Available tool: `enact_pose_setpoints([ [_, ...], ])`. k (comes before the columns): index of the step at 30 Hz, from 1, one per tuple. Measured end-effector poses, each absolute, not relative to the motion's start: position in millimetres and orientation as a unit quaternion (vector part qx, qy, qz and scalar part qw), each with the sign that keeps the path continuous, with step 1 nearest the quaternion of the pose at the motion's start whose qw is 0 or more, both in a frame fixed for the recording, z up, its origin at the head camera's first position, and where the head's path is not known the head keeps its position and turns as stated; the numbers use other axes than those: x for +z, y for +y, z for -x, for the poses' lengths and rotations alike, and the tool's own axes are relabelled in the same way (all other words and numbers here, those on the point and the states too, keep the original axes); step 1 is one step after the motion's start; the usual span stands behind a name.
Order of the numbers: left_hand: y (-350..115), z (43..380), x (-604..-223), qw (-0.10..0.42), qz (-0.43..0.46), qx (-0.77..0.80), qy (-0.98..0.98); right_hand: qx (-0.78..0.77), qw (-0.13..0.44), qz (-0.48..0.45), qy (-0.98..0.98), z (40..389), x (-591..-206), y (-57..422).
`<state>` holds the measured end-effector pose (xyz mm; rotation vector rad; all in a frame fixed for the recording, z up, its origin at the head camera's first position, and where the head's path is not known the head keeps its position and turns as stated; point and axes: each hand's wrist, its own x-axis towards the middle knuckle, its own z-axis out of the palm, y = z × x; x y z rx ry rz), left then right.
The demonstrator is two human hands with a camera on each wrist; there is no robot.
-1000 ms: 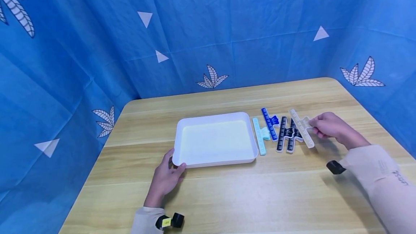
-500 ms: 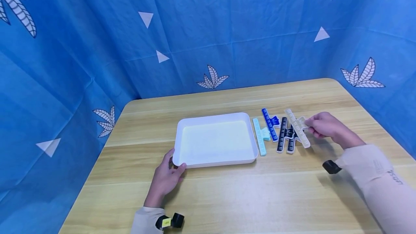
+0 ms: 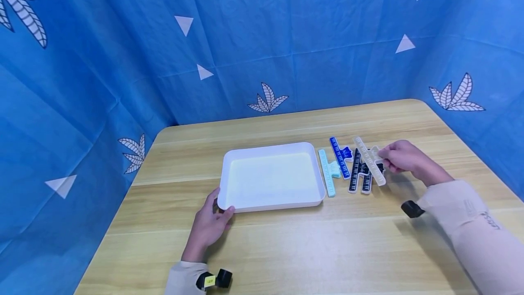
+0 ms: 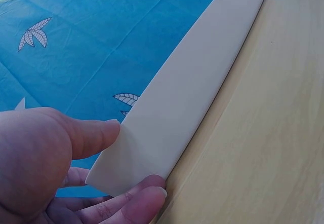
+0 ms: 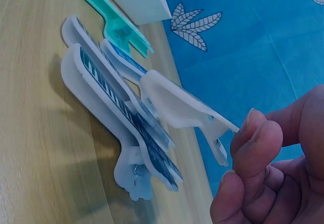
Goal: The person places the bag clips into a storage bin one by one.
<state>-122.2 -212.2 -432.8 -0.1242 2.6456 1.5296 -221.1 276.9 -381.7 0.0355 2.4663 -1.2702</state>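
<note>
From the head view I see a person at a wooden table (image 3: pixel 307 249), a blue curtain (image 3: pixel 327 22) beyond its far edge, with the left hand (image 3: pixel 209 226) gripping the near left corner of a white tray (image 3: pixel 272 179). Over to the right, the right hand (image 3: pixel 405 156) pinches the tab of a pale clip (image 3: pixel 370 162), whose ruler-like bar slants across the two black clips (image 3: pixel 354 174). Left of those lie a blue clip (image 3: pixel 339 158) and, just beside the tray's right wall, a mint clip (image 3: pixel 327 173). In the left wrist view, the thumb presses the tray's side wall while the other fingers curl at its lower edge. In the right wrist view, thumb and fingertips are closed together on the pale clip's edge; it looks lifted and tilted, though I can't tell whether it touches the clips behind. I'd judge this an early stage: one clip is picked up, the other four lie on the table, and all five are outside the tray, so most of the handling seems left to do.
</note>
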Motion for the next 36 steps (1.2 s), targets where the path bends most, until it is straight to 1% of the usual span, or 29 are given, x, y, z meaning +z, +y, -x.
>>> enact_pose_setpoints([
  [12,-212.0,122.1,-431.3,0.045,0.041,0.514,0.856,-0.441,0.183,-0.008,0.879,224.7,-377.9,269.8],
  [36,-213.2,121.5,-434.3,0.046,0.046,0.494,0.867,-0.449,0.183,0.001,0.875,227.9,-378.4,257.6],
])
